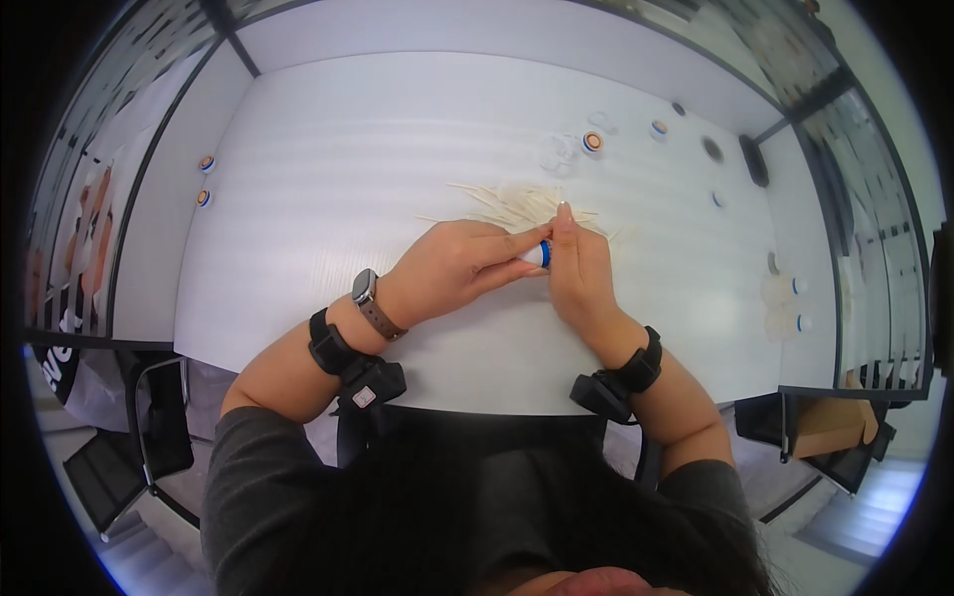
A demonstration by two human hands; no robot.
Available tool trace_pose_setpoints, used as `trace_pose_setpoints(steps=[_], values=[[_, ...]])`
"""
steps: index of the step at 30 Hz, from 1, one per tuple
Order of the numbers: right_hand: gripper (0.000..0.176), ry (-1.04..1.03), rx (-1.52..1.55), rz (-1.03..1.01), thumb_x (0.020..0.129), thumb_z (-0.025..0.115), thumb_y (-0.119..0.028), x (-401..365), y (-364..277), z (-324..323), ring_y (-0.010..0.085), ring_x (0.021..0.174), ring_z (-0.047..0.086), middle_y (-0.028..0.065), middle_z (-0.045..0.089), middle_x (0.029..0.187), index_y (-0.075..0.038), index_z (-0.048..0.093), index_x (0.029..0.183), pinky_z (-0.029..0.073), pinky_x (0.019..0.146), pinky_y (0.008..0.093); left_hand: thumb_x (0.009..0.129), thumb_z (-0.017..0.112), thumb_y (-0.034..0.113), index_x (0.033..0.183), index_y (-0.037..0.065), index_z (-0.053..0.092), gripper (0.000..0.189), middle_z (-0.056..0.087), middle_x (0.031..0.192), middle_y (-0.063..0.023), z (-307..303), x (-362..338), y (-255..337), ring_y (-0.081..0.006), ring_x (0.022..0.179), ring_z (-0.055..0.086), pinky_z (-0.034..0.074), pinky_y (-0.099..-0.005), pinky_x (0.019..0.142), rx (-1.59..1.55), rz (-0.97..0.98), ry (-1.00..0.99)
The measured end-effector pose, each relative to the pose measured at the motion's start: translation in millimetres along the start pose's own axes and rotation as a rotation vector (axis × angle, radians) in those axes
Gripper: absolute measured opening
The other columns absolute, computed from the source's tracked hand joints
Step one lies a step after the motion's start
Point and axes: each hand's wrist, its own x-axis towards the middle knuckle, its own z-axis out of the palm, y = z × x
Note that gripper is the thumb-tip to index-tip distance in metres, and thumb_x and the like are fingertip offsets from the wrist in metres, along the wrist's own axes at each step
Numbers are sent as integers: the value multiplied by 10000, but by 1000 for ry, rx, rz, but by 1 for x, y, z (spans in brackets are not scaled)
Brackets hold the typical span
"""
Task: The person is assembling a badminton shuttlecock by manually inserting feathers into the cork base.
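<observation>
A small white container with a blue band lies between my two hands, above the white table. My left hand is closed round its left side with the fingers pointing right. On its right side, my right hand is closed against the blue end, thumb pointing up. Just beyond the hands lies a loose pile of thin pale sticks, partly hidden by the fingers.
A container with an orange-ringed top stands behind the sticks beside clear plastic pieces. Similar ones stand at the left edge and back right. Two clear bottles with blue caps lie at the right.
</observation>
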Motion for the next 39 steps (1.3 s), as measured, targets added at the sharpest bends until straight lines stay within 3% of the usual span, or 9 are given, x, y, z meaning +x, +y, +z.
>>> trace_pose_setpoints(steps=[10, 11, 14, 15, 19, 22, 27, 35, 39], values=[[440, -14, -112, -22, 1071, 345, -240, -2, -5, 1, 344, 607, 562, 165, 593, 670, 17, 647, 878, 430, 580, 417, 877, 712, 124, 1357, 107, 596, 495, 604, 773, -118, -8, 3, -7, -278, 675, 572, 473, -365, 646, 12, -71, -86], [532, -16, -131, -44, 1096, 283, -306, -3, -4, 1, 127, 553, 473, 35, 524, 612, 12, 647, 873, 372, 529, 285, 877, 712, 126, 1357, 108, 597, 493, 607, 786, -119, -8, 3, -10, -284, 686, 574, 475, -368, 655, 18, -41, -81], [518, -3, -74, -67, 1095, 288, -301, -3, -2, 4, 127, 548, 470, 31, 511, 604, 15, 642, 887, 372, 526, 285, 880, 710, 128, 1363, 110, 591, 497, 607, 810, -121, -8, 2, -16, -301, 713, 574, 480, -382, 684, 38, 40, -64], [393, -22, -76, -12, 1063, 358, -211, -4, -4, 2, 315, 601, 555, 146, 585, 677, 10, 646, 913, 439, 583, 386, 881, 708, 126, 1371, 109, 583, 505, 601, 808, -122, -8, 3, -16, -304, 719, 571, 482, -388, 694, 45, 61, -61], [364, -71, 107, 22, 1061, 385, -211, -4, -3, -4, 159, 619, 505, 65, 562, 706, 14, 630, 913, 416, 594, 302, 920, 664, 130, 1414, 97, 537, 511, 579, 780, -114, -14, 6, -7, -297, 727, 563, 483, -382, 720, 27, 45, -31], [325, -75, 117, -13, 1055, 416, -193, -9, -13, -10, 128, 668, 516, 61, 586, 750, 15, 631, 928, 422, 620, 284, 961, 601, 162, 1442, 77, 501, 499, 568, 765, -97, -13, 4, -11, -275, 727, 562, 473, -361, 728, 16, -9, -12], [252, -140, 215, -66, 1035, 467, -171, -12, -14, -3, 161, 799, 607, 93, 647, 863, 24, 617, 982, 470, 730, 283, 995, 545, 215, 1297, 34, 604, 357, 655, 895, -95, -10, 3, -17, -228, 780, 601, 487, -333, 773, -100, -98, 6], [201, -93, 273, -37, 1025, 485, -153, -10, -14, -3, 138, 749, 559, 72, 615, 849, 7, 594, 974, 456, 705, 271, 921, 636, 194, 1181, 17, 638, 315, 697, 1007, -119, -12, 1, -15, -216, 853, 652, 516, -328, 807, -354, -174, -8], [121, -139, 114, -225, 982, 557, -121, -8, -2, -5, 144, 715, 545, 85, 609, 855, -2, 581, 985, 442, 658, 257, 880, 661, 182, 1140, 13, 651, 310, 704, 978, -119, -12, 1, -18, -217, 887, 673, 521, -329, 826, -375, -200, -52]])
